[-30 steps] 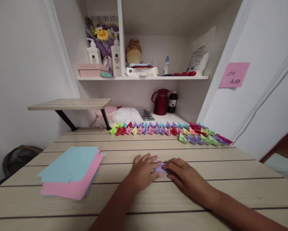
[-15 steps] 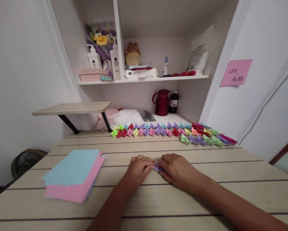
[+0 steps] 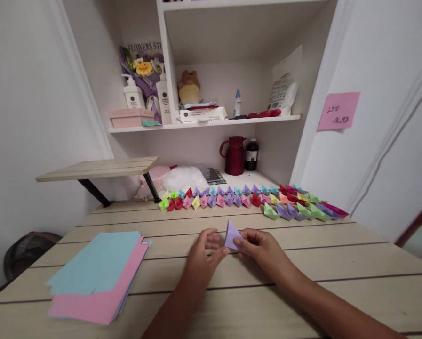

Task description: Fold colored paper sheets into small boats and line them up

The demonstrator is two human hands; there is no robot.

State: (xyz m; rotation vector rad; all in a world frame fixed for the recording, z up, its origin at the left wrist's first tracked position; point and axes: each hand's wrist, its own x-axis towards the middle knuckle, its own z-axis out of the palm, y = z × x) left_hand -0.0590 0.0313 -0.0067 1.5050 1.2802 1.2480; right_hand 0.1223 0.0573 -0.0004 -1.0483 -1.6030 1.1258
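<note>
A folded piece of purple paper (image 3: pixel 231 235), triangular with its point up, is pinched at its right side between the thumb and fingers of my right hand (image 3: pixel 260 245). Just left of the paper is my left hand (image 3: pixel 206 254), its fingers curved and apart from the thumb. The left thumb tip comes close to the paper's lower left edge; I cannot tell whether it touches. Beyond both hands, several folded paper boats (image 3: pixel 228 200) in many colours stand in rows along the back of the wooden table (image 3: pixel 175 282).
A stack of blue and pink paper sheets (image 3: pixel 98 263) lies on the left. A small raised wooden shelf (image 3: pixel 101 167) on black legs stands at the back left. Behind the boats are a red jug (image 3: pixel 234 156), a dark bottle (image 3: pixel 251 155) and a white plastic bag (image 3: pixel 186 180).
The purple paper has come up off the table and now shows as a triangle. My left hand has opened and drawn off it; my right hand keeps hold. The camera view has shifted slightly.
</note>
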